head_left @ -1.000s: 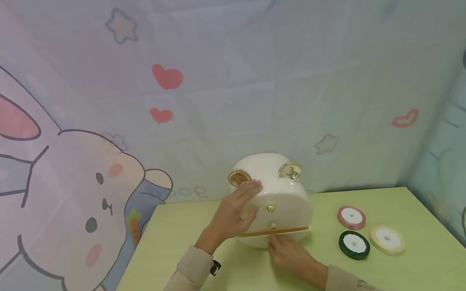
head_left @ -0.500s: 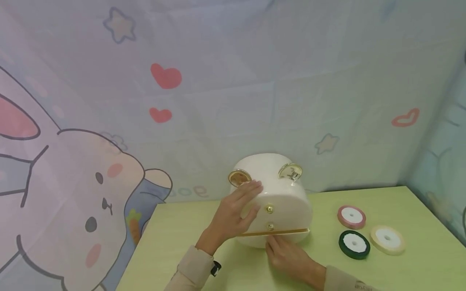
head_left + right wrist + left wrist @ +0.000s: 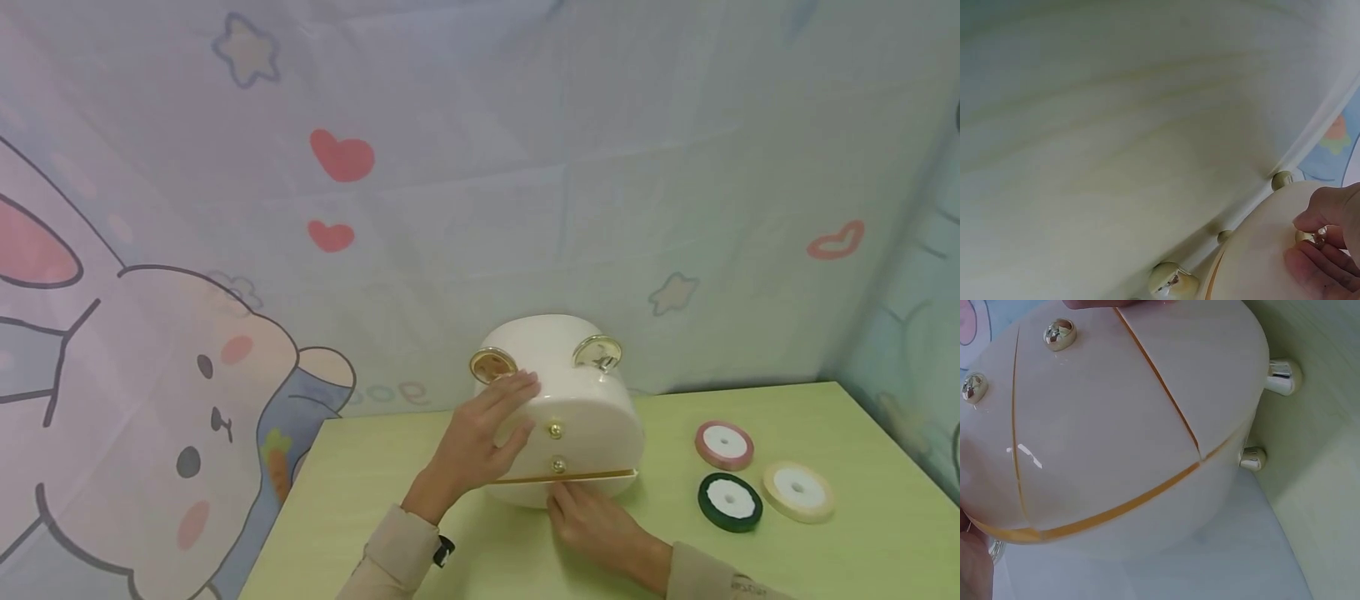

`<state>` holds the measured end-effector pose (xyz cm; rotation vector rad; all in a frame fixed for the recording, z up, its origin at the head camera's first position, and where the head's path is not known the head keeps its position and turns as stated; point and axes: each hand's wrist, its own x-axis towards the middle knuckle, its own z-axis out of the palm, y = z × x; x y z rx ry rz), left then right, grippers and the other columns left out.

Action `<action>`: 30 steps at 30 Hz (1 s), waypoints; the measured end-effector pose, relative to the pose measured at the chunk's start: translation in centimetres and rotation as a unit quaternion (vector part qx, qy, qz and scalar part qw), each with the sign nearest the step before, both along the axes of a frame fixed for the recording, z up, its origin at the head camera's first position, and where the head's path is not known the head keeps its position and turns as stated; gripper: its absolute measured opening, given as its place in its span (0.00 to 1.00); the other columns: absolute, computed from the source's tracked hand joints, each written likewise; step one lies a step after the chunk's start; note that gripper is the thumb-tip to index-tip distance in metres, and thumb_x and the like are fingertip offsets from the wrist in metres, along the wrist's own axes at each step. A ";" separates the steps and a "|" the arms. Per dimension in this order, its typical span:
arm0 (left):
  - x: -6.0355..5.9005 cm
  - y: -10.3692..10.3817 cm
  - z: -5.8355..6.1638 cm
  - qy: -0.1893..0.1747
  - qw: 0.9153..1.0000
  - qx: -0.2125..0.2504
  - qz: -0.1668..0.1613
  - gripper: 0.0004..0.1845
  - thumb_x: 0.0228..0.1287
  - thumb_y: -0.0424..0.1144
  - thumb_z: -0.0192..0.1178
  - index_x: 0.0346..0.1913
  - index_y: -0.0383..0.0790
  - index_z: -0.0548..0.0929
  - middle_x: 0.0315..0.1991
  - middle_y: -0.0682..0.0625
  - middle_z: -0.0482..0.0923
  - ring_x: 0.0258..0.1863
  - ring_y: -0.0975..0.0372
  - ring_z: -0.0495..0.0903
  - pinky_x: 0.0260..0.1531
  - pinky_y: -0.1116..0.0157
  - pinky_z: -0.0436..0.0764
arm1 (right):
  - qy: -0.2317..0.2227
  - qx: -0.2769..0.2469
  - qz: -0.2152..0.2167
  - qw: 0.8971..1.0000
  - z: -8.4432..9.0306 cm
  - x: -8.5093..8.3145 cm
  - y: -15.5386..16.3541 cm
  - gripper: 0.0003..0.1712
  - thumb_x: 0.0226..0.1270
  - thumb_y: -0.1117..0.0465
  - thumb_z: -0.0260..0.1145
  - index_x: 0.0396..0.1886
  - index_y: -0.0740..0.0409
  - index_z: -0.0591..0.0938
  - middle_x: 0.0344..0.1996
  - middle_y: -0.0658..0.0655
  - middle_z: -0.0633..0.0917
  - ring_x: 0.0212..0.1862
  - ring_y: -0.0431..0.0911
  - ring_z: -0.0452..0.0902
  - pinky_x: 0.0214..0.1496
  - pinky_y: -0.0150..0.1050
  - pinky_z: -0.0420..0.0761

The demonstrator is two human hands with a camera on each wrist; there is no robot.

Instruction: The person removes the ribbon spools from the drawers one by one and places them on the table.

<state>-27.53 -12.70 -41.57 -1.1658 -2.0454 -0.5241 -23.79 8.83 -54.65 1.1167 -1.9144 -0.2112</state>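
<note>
A glossy white rounded drawer box (image 3: 577, 417) stands on the table in the head view, with gold ear-like discs on top and gold knobs down its front. My left hand (image 3: 472, 437) rests on the box's upper left side, fingers fairly straight and thumb spread across the front. Low on the front, my right hand (image 3: 588, 521) pinches the bottom drawer's knob; the right wrist view shows this gold knob (image 3: 1311, 238) between thumb and fingers. A gold-brown strip (image 3: 577, 477) runs above that drawer. In the left wrist view, similar seams separate the drawer fronts (image 3: 1097, 431).
Right of the box lie three ribbon spools: pink (image 3: 724, 444), dark green (image 3: 730, 502) and cream (image 3: 798, 492). The light green table (image 3: 360, 500) ends against a backdrop cloth (image 3: 450, 275) printed with a rabbit, hearts and stars. Gold feet (image 3: 1284, 377) stick out beneath the box.
</note>
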 end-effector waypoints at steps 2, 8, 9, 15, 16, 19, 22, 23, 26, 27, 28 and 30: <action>0.0 -0.1 0.0 0.000 1.000 0.001 -0.002 0.21 0.76 0.40 0.60 0.67 0.39 0.81 0.68 0.45 0.82 0.70 0.53 0.81 0.70 0.56 0.81 | 0.002 -0.003 0.003 1.000 0.0 0.0 0.1 0.38 0.79 0.77 0.26 0.35 0.64 0.87 0.35 0.55 0.78 0.33 0.42 0.76 0.33 0.33 0.82; -0.1 -0.2 -0.1 -0.001 1.000 0.008 -0.011 0.21 0.75 0.39 0.61 0.67 0.39 0.81 0.68 0.45 0.82 0.70 0.52 0.81 0.70 0.56 0.81 | 0.005 -0.013 0.010 1.000 0.1 0.0 0.2 0.37 0.80 0.77 0.28 0.34 0.64 0.87 0.35 0.55 0.78 0.32 0.42 0.74 0.32 0.32 0.80; -0.1 -0.3 -0.1 -0.001 1.000 0.009 -0.013 0.21 0.75 0.38 0.61 0.67 0.39 0.81 0.68 0.45 0.82 0.70 0.52 0.81 0.70 0.56 0.81 | 0.005 -0.014 0.012 1.000 0.1 0.0 0.2 0.37 0.80 0.77 0.27 0.34 0.64 0.87 0.35 0.55 0.78 0.32 0.42 0.74 0.31 0.32 0.80; -0.2 -0.4 -0.2 0.006 1.000 0.008 -0.020 0.20 0.75 0.38 0.61 0.67 0.39 0.81 0.68 0.44 0.82 0.70 0.52 0.81 0.69 0.56 0.82 | 0.006 -0.015 0.016 1.000 0.2 0.0 0.5 0.37 0.81 0.77 0.28 0.34 0.64 0.87 0.36 0.56 0.78 0.32 0.42 0.74 0.31 0.32 0.80; -0.2 -0.4 -0.2 0.007 1.000 0.008 -0.022 0.20 0.75 0.38 0.61 0.67 0.39 0.81 0.68 0.44 0.82 0.70 0.52 0.81 0.69 0.56 0.82 | 0.006 -0.013 0.016 1.000 0.2 0.0 0.6 0.37 0.81 0.77 0.27 0.35 0.64 0.87 0.36 0.56 0.79 0.33 0.42 0.74 0.32 0.32 0.80; -0.3 -0.4 -0.2 0.007 1.000 0.008 -0.023 0.20 0.76 0.38 0.60 0.67 0.38 0.81 0.68 0.43 0.81 0.70 0.52 0.80 0.69 0.56 0.81 | 0.002 -0.014 0.014 1.000 0.3 0.0 0.6 0.37 0.80 0.77 0.27 0.35 0.64 0.86 0.37 0.57 0.79 0.34 0.43 0.75 0.33 0.33 0.81; -0.3 -0.4 -0.1 0.006 1.000 0.007 -0.024 0.21 0.76 0.38 0.60 0.67 0.38 0.81 0.68 0.43 0.81 0.70 0.52 0.80 0.70 0.56 0.81 | 0.003 -0.012 0.016 1.000 0.2 -0.1 0.6 0.37 0.80 0.77 0.26 0.35 0.64 0.86 0.38 0.57 0.79 0.35 0.44 0.75 0.34 0.33 0.82; -0.3 -0.4 -0.1 0.006 1.000 0.005 -0.023 0.21 0.76 0.38 0.60 0.68 0.38 0.81 0.68 0.43 0.81 0.70 0.52 0.80 0.70 0.56 0.81 | 0.004 -0.013 0.016 1.000 0.1 -0.1 0.6 0.37 0.80 0.77 0.27 0.35 0.64 0.86 0.38 0.57 0.79 0.35 0.44 0.75 0.34 0.33 0.82; -0.2 -0.5 0.2 0.008 1.000 -0.008 -0.015 0.22 0.75 0.38 0.60 0.69 0.38 0.80 0.69 0.44 0.80 0.71 0.52 0.80 0.71 0.57 0.79 | 0.009 -0.010 0.018 1.000 0.0 -0.2 0.5 0.36 0.81 0.77 0.27 0.35 0.64 0.86 0.38 0.57 0.79 0.35 0.44 0.75 0.35 0.33 0.82; -0.1 -0.6 0.3 0.008 1.000 -0.014 -0.013 0.23 0.75 0.38 0.60 0.69 0.38 0.80 0.70 0.44 0.80 0.71 0.52 0.79 0.72 0.57 0.79 | 0.009 -0.009 0.018 1.000 0.0 -0.1 0.5 0.36 0.81 0.77 0.28 0.36 0.64 0.86 0.38 0.57 0.79 0.36 0.44 0.75 0.35 0.34 0.82; -0.1 -0.6 0.4 0.009 1.000 -0.020 -0.011 0.23 0.75 0.38 0.60 0.70 0.38 0.79 0.70 0.44 0.80 0.72 0.52 0.79 0.72 0.56 0.79 | 0.009 -0.008 0.017 1.000 0.1 -0.1 0.5 0.36 0.81 0.77 0.28 0.36 0.64 0.86 0.38 0.57 0.80 0.36 0.44 0.76 0.36 0.34 0.82; 0.0 -0.7 0.7 0.009 0.999 -0.032 -0.007 0.24 0.75 0.38 0.60 0.71 0.38 0.79 0.71 0.44 0.79 0.72 0.52 0.78 0.73 0.56 0.78 | 0.010 -0.005 0.016 1.000 0.0 -0.2 0.5 0.36 0.81 0.77 0.27 0.37 0.64 0.86 0.38 0.57 0.79 0.36 0.44 0.76 0.36 0.34 0.82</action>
